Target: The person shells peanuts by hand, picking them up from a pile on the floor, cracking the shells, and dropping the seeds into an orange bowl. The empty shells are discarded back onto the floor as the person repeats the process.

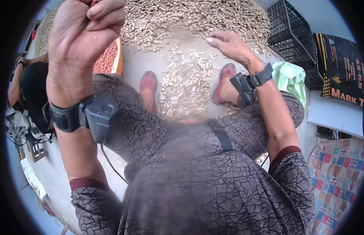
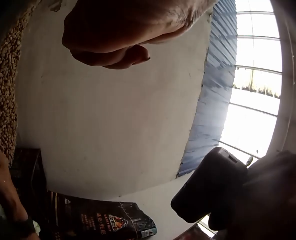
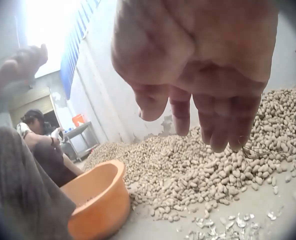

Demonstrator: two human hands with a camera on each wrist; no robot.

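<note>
My left hand (image 1: 84, 37) is raised high in the head view, palm side showing and fingers curled in. No object shows in it; the left wrist view shows the same bent fingers (image 2: 113, 59) against a pale wall. My right hand (image 1: 230, 45) reaches over the floor at the near edge of a large heap of unshelled peanuts (image 1: 197, 17). In the right wrist view its fingers point down, fairly straight, with nothing between them. Broken peanut shells (image 1: 186, 84) lie scattered between my feet.
An orange tub (image 3: 100, 200) of reddish shelled peanuts (image 1: 106, 58) stands left of my legs. Black crates (image 1: 291, 33), a green bag (image 1: 289, 78) and a black printed sack (image 1: 340, 66) are at the right. Another person (image 3: 40, 145) sits beyond the tub.
</note>
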